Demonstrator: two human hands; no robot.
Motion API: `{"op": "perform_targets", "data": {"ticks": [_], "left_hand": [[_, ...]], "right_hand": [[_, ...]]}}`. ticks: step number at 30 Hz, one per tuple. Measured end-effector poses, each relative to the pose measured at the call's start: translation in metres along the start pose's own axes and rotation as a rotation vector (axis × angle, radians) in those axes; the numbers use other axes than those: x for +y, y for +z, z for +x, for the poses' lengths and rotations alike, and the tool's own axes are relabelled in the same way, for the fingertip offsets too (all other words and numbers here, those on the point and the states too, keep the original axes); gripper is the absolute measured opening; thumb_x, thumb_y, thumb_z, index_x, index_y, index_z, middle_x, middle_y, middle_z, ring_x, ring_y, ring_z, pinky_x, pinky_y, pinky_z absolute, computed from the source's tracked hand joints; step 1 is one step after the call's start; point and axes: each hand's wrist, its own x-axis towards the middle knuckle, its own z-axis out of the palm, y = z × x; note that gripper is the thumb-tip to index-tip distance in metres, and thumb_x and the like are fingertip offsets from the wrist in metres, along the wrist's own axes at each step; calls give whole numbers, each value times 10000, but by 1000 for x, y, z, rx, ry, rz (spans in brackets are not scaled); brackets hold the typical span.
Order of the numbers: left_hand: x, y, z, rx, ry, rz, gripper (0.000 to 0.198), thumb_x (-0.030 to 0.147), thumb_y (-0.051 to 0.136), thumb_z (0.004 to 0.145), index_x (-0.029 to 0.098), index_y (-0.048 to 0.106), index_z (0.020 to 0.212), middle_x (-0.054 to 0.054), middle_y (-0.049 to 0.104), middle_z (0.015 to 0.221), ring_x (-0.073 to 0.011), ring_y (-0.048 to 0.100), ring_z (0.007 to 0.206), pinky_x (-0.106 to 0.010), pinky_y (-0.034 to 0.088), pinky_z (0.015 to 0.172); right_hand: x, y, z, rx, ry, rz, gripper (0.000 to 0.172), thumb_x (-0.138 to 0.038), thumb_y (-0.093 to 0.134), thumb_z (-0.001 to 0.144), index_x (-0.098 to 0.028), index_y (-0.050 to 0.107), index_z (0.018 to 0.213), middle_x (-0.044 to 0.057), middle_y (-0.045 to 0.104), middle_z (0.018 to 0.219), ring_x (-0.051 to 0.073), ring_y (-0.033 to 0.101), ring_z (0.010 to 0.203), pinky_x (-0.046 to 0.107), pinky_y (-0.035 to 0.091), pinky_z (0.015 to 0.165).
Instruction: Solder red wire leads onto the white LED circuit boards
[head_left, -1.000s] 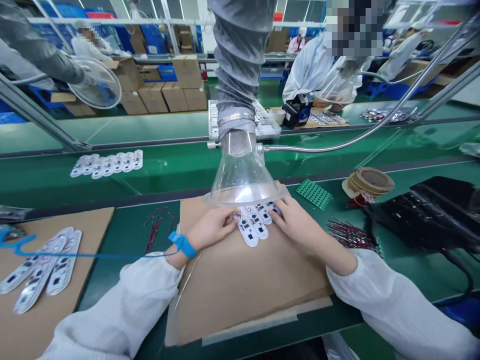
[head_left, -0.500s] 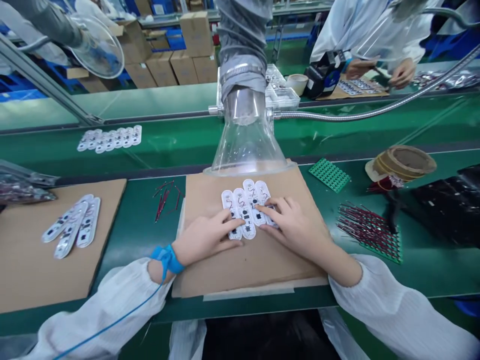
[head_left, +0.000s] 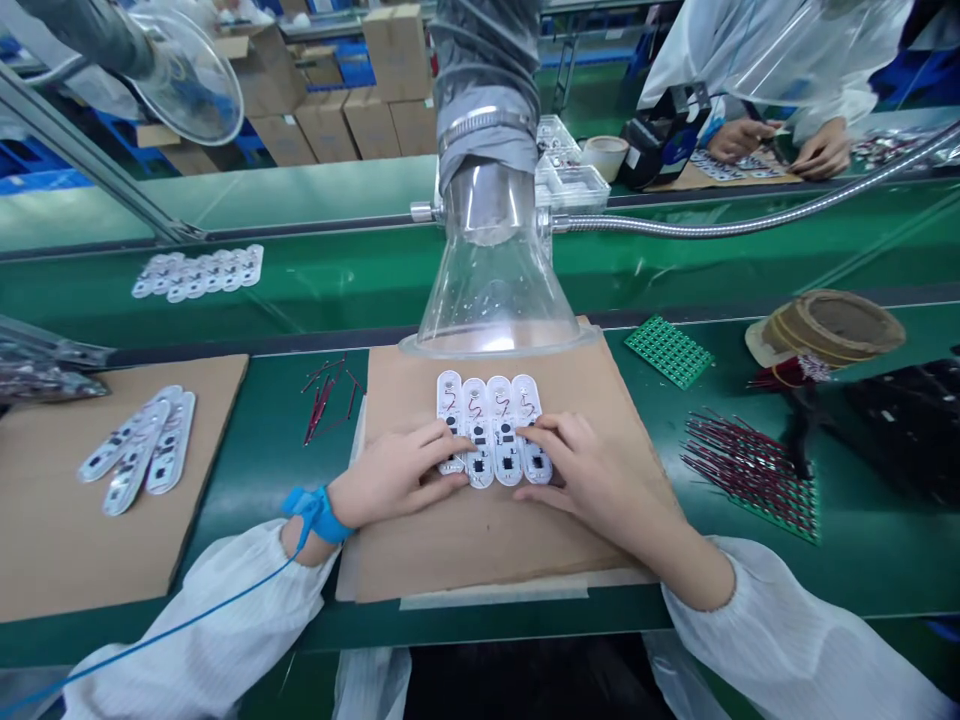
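Several white oblong circuit boards (head_left: 491,420) lie side by side in a neat row on a brown cardboard sheet (head_left: 480,540) in front of me. My left hand (head_left: 394,480), with a blue wrist strap (head_left: 315,512), rests its fingertips on the leftmost boards, fingers stretched. My right hand (head_left: 592,475) lies flat with its fingertips on the rightmost board. Both hands press on the boards from the sides and hold nothing. A clear extraction funnel (head_left: 495,290) hangs just behind the row.
A second cardboard sheet (head_left: 45,520) at the left carries more white boards (head_left: 142,450). Loose red wires (head_left: 326,395) lie between the sheets. At the right are a green grid panel (head_left: 669,350), a bundle of red wires (head_left: 746,470) and tape rolls (head_left: 825,325). Another person's hands (head_left: 817,150) work across the belt.
The boards have gone from a fanned, overlapping bunch under the funnel to a straight side-by-side row nearer me. Both hands have drawn back with them, and the view has tilted down.
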Motion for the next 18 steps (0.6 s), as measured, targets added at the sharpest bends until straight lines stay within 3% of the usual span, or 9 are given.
{"op": "perform_targets", "data": {"ticks": [3, 6, 9, 11, 14, 18], "left_hand": [[2, -2, -1, 48, -15, -162, 431, 500, 362, 1213, 212, 682, 1210, -59, 720, 977, -198, 664, 804, -331, 556, 759], [17, -2, 13, 38, 8, -230, 495, 494, 272, 1227, 222, 619, 1003, -32, 677, 861, -189, 636, 765, -325, 550, 764], [41, -1, 36, 4, 3, -242, 453, 479, 285, 1221, 234, 599, 1005, -27, 673, 888, -196, 638, 801, -331, 547, 807], [55, -2, 44, -38, -2, -259, 405, 454, 317, 1209, 238, 600, 1017, -32, 681, 917, -204, 637, 821, -339, 536, 815], [63, -4, 29, -125, -35, -325, 353, 422, 378, 1194, 240, 610, 1000, -26, 691, 905, -198, 632, 798, -326, 527, 773], [49, -17, -19, -290, -151, -464, 398, 484, 462, 1178, 253, 632, 901, -3, 664, 823, -175, 621, 723, -278, 527, 652]], "right_hand": [[-4, -4, 0, 0, -27, 22, 502, -504, 831, 1033, -276, 679, 1454, 142, 740, 1349, 362, 727, 1215, 542, 645, 1017], [-15, -10, -3, 53, -12, 49, 442, -531, 817, 1038, -278, 708, 1385, 140, 767, 1300, 359, 747, 1184, 522, 649, 977], [-32, -15, -8, 69, -37, 86, 284, -521, 675, 1134, -253, 739, 1200, 111, 805, 1094, 300, 771, 995, 431, 628, 857], [-38, -20, -10, 57, -63, 132, 331, -427, 509, 1215, -239, 735, 1065, 73, 803, 941, 248, 756, 849, 371, 586, 770], [-32, -37, -18, -37, -96, 245, 453, -350, 408, 1244, -236, 729, 946, 34, 784, 830, 204, 740, 755, 328, 551, 717], [-21, -66, -39, -198, -20, 391, 490, -411, 437, 1239, -241, 741, 894, 13, 745, 773, 181, 724, 717, 301, 541, 687]]}}
